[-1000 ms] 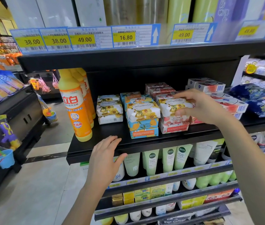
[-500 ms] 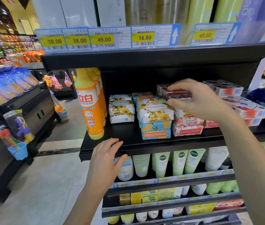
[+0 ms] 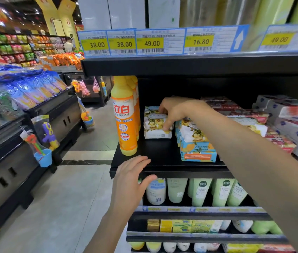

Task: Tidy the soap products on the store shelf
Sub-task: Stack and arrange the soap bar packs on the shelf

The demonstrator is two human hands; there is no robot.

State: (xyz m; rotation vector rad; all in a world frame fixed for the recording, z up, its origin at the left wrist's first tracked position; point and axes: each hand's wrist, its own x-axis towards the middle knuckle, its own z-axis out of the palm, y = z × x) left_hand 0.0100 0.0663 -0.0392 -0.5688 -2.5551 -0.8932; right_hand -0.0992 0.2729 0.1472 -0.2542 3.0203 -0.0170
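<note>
Your right hand (image 3: 178,111) is grasping the white floral soap stack (image 3: 153,125), an orange bottle (image 3: 126,125) standing just left of that grip; your left hand (image 3: 130,179) is lying released on the shelf edge (image 3: 184,173) below.

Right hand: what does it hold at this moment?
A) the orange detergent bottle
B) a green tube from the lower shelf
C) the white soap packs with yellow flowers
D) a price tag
C: the right hand has its fingers over the top and its thumb on the front of the white floral soap packs, which stand stacked just to the right of the orange bottle, and it does not touch the bottle.
</note>
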